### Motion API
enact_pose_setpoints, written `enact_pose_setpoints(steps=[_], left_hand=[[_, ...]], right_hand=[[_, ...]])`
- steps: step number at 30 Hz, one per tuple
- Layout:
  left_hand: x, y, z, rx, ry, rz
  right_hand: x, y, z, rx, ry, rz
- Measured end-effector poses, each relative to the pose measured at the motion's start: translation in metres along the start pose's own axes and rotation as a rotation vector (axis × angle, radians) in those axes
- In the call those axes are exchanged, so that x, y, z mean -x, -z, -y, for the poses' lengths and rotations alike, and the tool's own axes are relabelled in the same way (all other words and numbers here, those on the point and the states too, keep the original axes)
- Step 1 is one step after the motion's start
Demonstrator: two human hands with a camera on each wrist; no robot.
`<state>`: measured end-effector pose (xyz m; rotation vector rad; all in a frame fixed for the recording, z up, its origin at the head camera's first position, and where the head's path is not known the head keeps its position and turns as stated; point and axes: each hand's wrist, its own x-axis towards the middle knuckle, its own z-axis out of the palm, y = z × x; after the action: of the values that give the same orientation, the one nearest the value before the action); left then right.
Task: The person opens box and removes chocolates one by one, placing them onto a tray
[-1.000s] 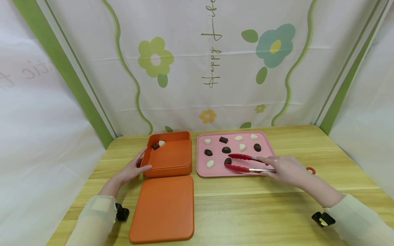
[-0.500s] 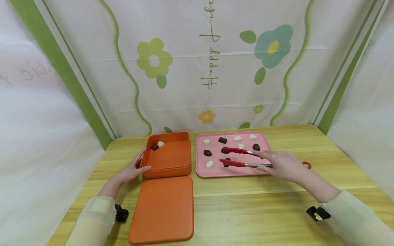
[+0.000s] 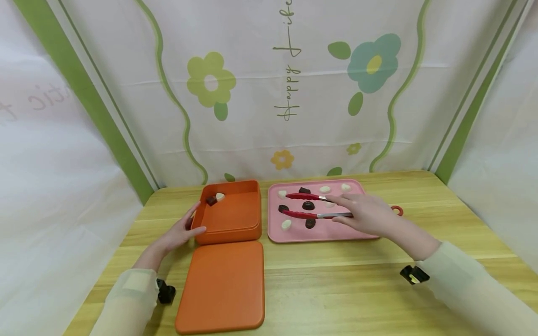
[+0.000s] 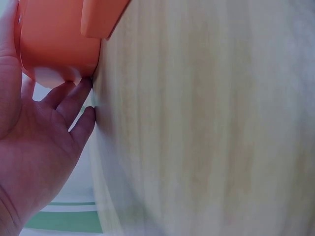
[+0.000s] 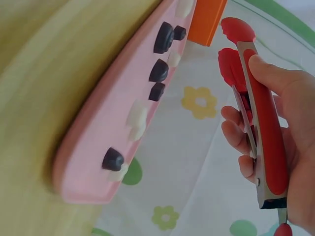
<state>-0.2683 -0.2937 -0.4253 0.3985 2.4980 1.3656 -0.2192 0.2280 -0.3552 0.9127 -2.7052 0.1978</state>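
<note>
My left hand (image 3: 178, 233) rests against the left side of an open orange box (image 3: 251, 233), fingers along its wall and thumb at the front corner. In the left wrist view its fingertips touch the box (image 4: 59, 44) low down by the tabletop. My right hand (image 3: 370, 215) grips red-tipped kitchen tongs (image 3: 300, 215) over a pink tray (image 3: 342, 234). The tongs' arms are spread, with nothing held between the tips. Below them lie dark chocolates (image 3: 308, 206) and white ones (image 3: 286, 225). Inside the box sit a dark chocolate (image 3: 211, 200) and a white heart-shaped one (image 3: 220, 197).
An orange lid (image 3: 222, 289) lies flat on the wooden table (image 3: 328, 294), in front of the box. The tray stands just right of the box. Behind the table's back edge hangs a flower-printed curtain (image 3: 252, 140).
The right hand has moved the tongs up and leftward, off the dark chocolate at the tray's front, toward the tray's left side. The left hand stays at the box.
</note>
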Motion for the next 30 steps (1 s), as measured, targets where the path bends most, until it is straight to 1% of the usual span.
enact_pose_setpoints(steps=[3,8,12,18,23,30], left_hand=[[0.0,0.001,0.001,-0.001,-0.004,0.001],[0.0,0.001,0.001,0.008,-0.003,0.003],[0.0,0.001,0.0,0.007,-0.002,0.004],[-0.002,0.001,0.001,0.015,0.004,0.007],[-0.002,0.003,0.001,0.011,0.005,0.004],[-0.003,0.003,0.003,0.014,0.008,-0.001]], right_hand=[[-0.013,0.0,0.004,-0.004,0.031,-0.012],[-0.038,-0.004,0.011,0.0,0.123,-0.066],[-0.056,-0.01,0.017,-0.021,0.125,-0.043],[-0.083,-0.019,0.025,0.003,0.144,-0.02],[-0.103,-0.027,0.031,-0.031,0.12,0.02],[-0.129,-0.037,0.038,0.001,0.112,0.062]])
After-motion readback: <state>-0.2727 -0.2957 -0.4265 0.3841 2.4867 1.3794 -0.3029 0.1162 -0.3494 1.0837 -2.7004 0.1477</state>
